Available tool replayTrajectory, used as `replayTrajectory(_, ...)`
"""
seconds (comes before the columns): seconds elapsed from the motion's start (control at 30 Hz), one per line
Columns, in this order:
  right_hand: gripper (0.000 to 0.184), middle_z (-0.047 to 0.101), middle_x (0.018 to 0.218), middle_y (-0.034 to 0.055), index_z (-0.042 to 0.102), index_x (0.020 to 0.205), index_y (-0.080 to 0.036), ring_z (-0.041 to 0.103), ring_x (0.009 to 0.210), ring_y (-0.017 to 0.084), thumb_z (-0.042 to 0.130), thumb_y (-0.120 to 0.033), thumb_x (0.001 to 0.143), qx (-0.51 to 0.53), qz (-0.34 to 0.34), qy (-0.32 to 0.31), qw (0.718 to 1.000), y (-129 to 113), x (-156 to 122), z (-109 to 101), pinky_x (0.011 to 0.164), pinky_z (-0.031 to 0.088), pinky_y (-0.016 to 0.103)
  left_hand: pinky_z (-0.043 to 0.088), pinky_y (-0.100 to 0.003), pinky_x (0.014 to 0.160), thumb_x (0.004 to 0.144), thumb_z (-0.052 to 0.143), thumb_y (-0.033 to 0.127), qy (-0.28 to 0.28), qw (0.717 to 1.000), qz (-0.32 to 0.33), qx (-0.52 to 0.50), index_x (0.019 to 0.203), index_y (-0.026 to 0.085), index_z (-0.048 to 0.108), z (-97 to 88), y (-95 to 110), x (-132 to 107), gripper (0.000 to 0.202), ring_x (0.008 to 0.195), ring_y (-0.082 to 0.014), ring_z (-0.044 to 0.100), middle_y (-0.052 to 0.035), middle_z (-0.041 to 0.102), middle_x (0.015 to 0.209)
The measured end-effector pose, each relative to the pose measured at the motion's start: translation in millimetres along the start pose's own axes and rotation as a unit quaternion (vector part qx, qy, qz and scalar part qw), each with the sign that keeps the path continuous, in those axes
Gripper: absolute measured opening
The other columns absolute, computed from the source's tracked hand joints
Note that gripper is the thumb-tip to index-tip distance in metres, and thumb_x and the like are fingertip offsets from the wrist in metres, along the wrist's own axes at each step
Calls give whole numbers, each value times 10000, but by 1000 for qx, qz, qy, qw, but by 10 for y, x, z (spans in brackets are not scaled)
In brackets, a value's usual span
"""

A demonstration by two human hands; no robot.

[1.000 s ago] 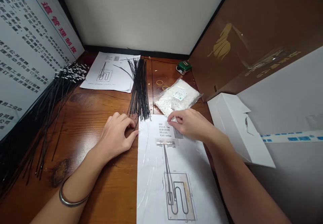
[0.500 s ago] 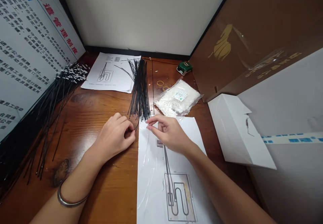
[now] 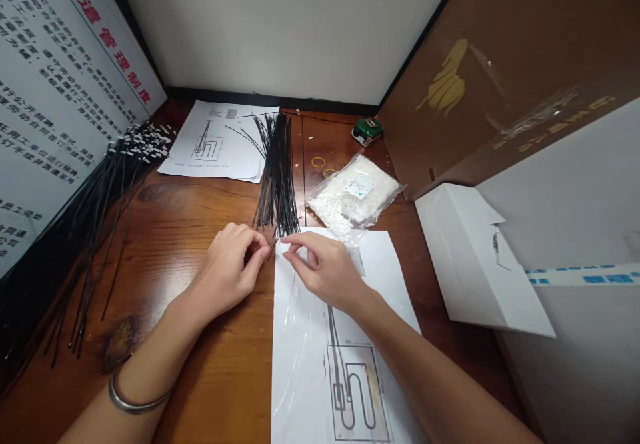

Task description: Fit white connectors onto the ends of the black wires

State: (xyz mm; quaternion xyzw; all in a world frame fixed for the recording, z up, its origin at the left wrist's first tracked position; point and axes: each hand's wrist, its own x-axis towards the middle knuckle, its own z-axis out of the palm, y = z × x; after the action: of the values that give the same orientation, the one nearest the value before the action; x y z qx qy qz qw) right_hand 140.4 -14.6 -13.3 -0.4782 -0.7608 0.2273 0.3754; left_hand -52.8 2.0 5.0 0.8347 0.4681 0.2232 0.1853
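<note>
My left hand point(image 3: 234, 257) rests on the wooden table with thumb and forefinger pinched together. A thin dark wire end shows at those fingertips, below the bundle of black wires point(image 3: 278, 177). Just to the right, my right hand point(image 3: 320, 264) hovers over the near printed drawing sheet point(image 3: 300, 351). Its thumb and forefinger are a little apart and point toward the lower wire ends, with nothing visible between them. Beyond the right hand lies a clear bag of small white parts point(image 3: 357, 191).
Many black wires with white connectors point(image 3: 145, 143) lie at the left beside a printed board point(image 3: 75, 51). Another drawing sheet point(image 3: 175, 154) lies behind. A green tape measure point(image 3: 367, 131) and a yellow rubber band point(image 3: 318, 162) are at the back. A brown carton point(image 3: 495, 64) and folded white card point(image 3: 465, 257) stand right.
My right hand has shifted slightly left and toward me, nearer my left fingertips. My left hand stays almost in place, still pinched. The view has turned slightly.
</note>
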Motion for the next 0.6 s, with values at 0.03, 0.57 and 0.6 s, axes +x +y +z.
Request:
replayTrajectory(0.03, 179, 687, 790, 10, 641, 1003, -202, 512, 531, 117, 534, -175, 862, -9, -18, 3, 1000, 4, -4, 15, 512, 408, 276, 426, -355, 718, 918, 450, 238, 3, 999, 3, -34, 799, 209, 523, -5, 13, 2, 143, 764, -193, 513, -35, 593, 785)
replayTrajectory(0.57, 173, 746, 834, 50, 687, 882, -207, 655, 635, 147, 535, -127, 859, 3, -108, 89, 990, 1, 2, 27, 543, 517, 285, 384, -358, 742, 876, 531, 208, -53, 996, 53, -38, 831, 197, 593, -58, 8, -19, 76, 790, -190, 495, -26, 638, 825)
replayTrajectory(0.6, 171, 743, 824, 50, 687, 879, -202, 655, 636, 144, 540, -118, 856, 11, -118, 85, 989, 5, 1, 26, 548, 520, 281, 373, -362, 741, 864, 543, 200, -51, 997, 52, -13, 849, 198, 601, -60, -19, -19, 60, 801, -195, 495, -26, 643, 841)
